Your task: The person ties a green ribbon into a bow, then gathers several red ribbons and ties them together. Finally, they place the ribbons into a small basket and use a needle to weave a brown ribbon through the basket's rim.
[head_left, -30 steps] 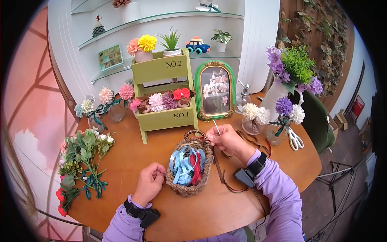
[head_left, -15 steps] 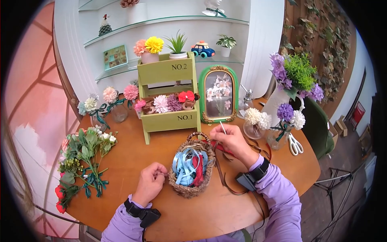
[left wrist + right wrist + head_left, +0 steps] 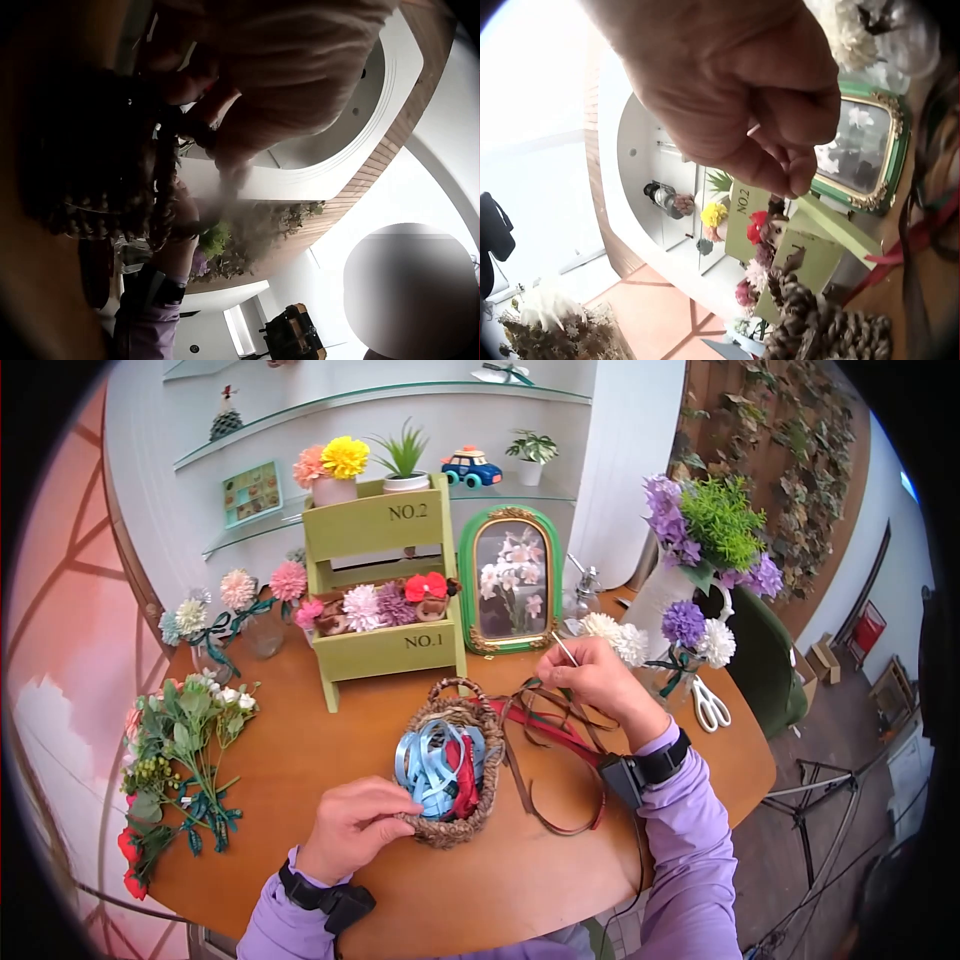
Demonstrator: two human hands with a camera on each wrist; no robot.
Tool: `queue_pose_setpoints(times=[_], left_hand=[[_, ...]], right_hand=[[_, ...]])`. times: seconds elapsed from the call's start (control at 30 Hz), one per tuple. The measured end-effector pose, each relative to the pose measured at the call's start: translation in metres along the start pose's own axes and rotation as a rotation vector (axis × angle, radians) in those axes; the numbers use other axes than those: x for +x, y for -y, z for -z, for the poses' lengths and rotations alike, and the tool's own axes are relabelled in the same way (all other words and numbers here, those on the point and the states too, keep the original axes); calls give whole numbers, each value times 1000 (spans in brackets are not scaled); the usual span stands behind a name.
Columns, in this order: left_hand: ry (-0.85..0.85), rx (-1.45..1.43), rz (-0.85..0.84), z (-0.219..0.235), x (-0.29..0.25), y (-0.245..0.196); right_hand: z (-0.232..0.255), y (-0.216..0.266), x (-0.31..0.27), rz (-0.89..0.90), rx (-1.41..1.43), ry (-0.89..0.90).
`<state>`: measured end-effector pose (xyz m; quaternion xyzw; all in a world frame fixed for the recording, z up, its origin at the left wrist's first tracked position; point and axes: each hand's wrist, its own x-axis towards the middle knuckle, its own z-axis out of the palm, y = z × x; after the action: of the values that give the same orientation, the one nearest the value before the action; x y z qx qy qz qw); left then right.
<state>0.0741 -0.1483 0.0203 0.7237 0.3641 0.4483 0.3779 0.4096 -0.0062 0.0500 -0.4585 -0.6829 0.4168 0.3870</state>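
Note:
A woven basket [image 3: 480,785] holds light blue ribbons [image 3: 425,760] and a red ribbon [image 3: 464,775]. My left hand [image 3: 355,828] grips its left rim between thumb and fingers; the left wrist view shows this hand [image 3: 292,75] dark beside the wicker [image 3: 161,195]. Right of the basket, my right hand [image 3: 612,685] pinches a thin white stick [image 3: 566,651]. Brown and red ribbons [image 3: 545,732] trail across the table between the basket and this hand. In the right wrist view, the right hand's [image 3: 742,97] thumb and forefinger meet at their tips, above the basket handle [image 3: 795,307].
Behind the basket stand a green two-tier rack [image 3: 385,655] and a green-framed picture [image 3: 512,585]. Artificial flowers [image 3: 185,750] lie at the left of the table [image 3: 300,770]. Flower vases and white scissors [image 3: 710,708] are at the right.
My left hand has come from beside the basket onto its rim. My right hand has moved right, away from the basket, with the stick; the brown and red ribbons lie more spread out.

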Motion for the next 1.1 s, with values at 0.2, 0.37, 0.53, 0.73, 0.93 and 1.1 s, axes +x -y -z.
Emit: queue_pose_setpoints(times=[0.2,0.37,0.53,0.73,0.93,1.1], left_hand=[[-70,152,-167,0,1,5],[-172,172,-49,18,4,7],[-177,117,-53,34,4,13],[-295,214,-57,39,3,24],[-489,239,46,34,2,25],[-604,324,56,31,3,24]], right_hand=[[22,4,-24,-128,-351,115],[21,-1,-35,-135,-661,214],[4,-16,-38,-67,-736,317],[10,-15,-27,21,-462,-157],[25,-31,-19,141,-111,-260],[26,5,-33,59,404,-223]])
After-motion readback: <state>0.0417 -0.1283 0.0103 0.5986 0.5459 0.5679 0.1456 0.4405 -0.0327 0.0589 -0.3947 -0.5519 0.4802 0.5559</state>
